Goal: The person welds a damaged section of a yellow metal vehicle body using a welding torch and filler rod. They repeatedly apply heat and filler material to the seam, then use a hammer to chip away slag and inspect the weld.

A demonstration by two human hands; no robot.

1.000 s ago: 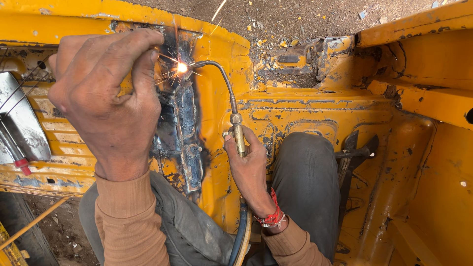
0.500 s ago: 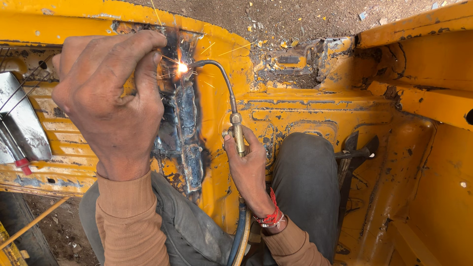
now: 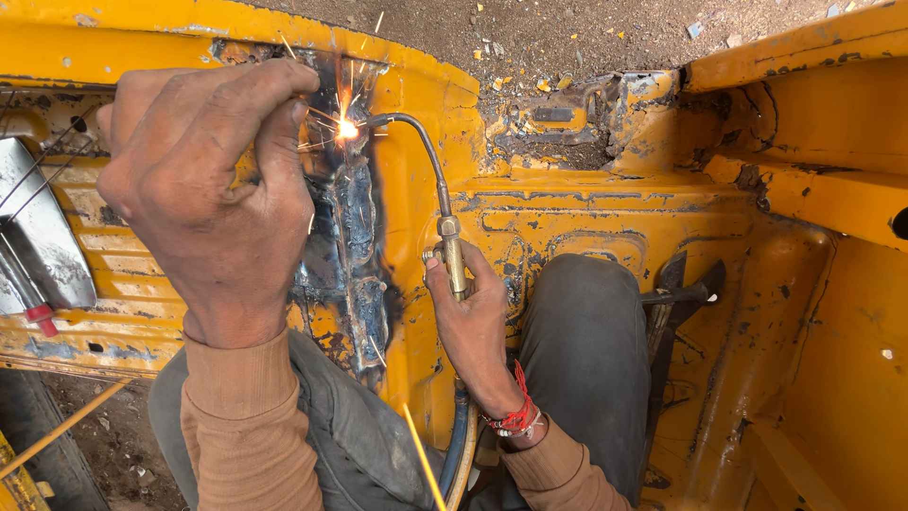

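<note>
My right hand (image 3: 473,326) grips the brass body of a gas torch (image 3: 445,232); its curved neck arches up and left to a bright flame with sparks (image 3: 347,129). The flame sits on a blackened, burnt seam (image 3: 350,246) running down a yellow sheet-metal body panel (image 3: 567,218). My left hand (image 3: 203,194) is raised close to the camera, left of the flame, fingers pinched together near the seam's top; what they pinch is hidden. A red thread band circles my right wrist. The torch hose (image 3: 457,445) runs down between my knees.
A shiny bare metal piece (image 3: 38,237) with a red tip lies at the left edge. A dark hammer-like tool (image 3: 686,293) rests on the yellow floor beside my right knee. Dirt ground with yellow paint chips (image 3: 530,38) shows beyond the panel. Yellow walls rise at right.
The flame and my left hand's fingertips hold nearly the same spot at the seam's top; sparks keep flying. My right hand has barely moved on the torch.
</note>
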